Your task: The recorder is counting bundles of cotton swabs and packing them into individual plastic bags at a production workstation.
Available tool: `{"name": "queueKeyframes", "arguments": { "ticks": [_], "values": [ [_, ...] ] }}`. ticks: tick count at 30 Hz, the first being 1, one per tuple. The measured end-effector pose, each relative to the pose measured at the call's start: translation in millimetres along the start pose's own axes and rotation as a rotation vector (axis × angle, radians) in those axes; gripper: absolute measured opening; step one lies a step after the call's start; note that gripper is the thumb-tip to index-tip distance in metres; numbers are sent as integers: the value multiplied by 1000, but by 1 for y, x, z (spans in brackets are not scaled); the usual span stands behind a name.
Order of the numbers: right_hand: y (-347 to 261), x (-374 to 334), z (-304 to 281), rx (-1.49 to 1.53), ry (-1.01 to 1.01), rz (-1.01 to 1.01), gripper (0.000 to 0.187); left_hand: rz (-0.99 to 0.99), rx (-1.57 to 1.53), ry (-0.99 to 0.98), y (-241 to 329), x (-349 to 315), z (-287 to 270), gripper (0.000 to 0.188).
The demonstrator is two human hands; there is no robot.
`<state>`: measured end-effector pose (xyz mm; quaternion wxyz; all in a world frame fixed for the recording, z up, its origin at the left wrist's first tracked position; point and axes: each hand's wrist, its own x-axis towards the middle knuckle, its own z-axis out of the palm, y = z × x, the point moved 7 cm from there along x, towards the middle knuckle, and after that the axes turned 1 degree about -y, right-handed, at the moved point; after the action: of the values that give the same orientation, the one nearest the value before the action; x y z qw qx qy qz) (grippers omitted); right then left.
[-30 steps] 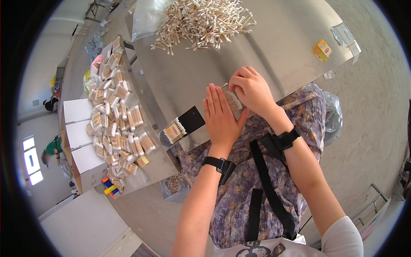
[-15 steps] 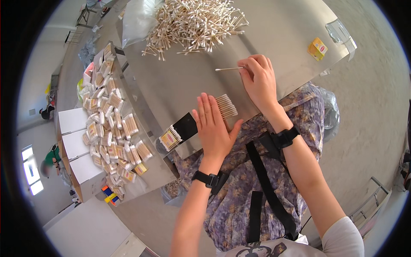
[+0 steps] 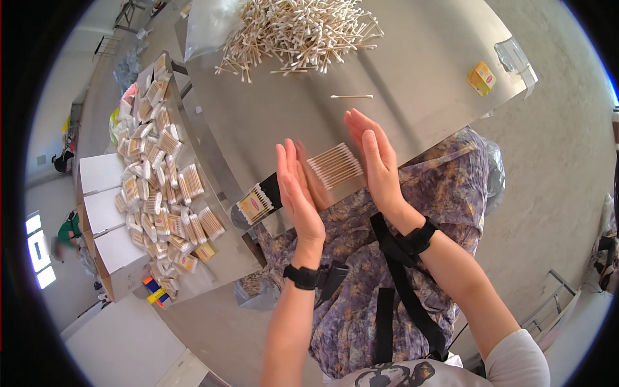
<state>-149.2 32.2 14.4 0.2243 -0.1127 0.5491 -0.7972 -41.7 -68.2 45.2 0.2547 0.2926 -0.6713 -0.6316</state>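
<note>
A flat row of cotton swabs (image 3: 335, 166) lies on the metal table between my two hands. My left hand (image 3: 300, 187) stands on edge at the row's left end, fingers stretched out. At the right end, my right hand (image 3: 377, 158) is upright too, its fingers extended and nothing in its grasp. One loose cotton swab (image 3: 352, 97) rests on the table just beyond my right fingertips. Left of my left hand is a black strip (image 3: 271, 188), partly hidden by it. A swab pack with a yellow label (image 3: 255, 204) sits at the strip's end.
A large heap of loose cotton swabs (image 3: 303, 32) covers the far side, beside a clear plastic bag (image 3: 209, 29). Many packed swab bundles (image 3: 169, 193) crowd a lower surface at left, next to white box flaps (image 3: 106, 213). A small yellow box (image 3: 481, 79) stands at far right.
My right hand has let go of the single swab, which now lies on the table, and has moved down to the row. My left hand has turned from flat to on edge.
</note>
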Motion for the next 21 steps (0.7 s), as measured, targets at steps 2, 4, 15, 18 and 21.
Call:
{"name": "queueKeyframes", "arguments": {
  "ticks": [2, 4, 15, 18, 21],
  "values": [
    [5, -1, 7, 44, -12, 1, 49, -62, -270, 79, -14, 1, 0, 80],
    [10, -3, 16, 127, -57, 7, 50, -61, -335, 70, -19, -2, 4, 81],
    [-9, 13, 34, -923, -165, -341, 48, 9, -250, 264, -3, -16, -14, 74],
    [-3, 13, 54, -1361, -219, -517, 55, 12, -286, 279, -5, -25, -15, 72],
    [5, 12, 62, -1495, -277, -533, 57, 11, -351, 281, -11, -29, -8, 71]
  ]
}}
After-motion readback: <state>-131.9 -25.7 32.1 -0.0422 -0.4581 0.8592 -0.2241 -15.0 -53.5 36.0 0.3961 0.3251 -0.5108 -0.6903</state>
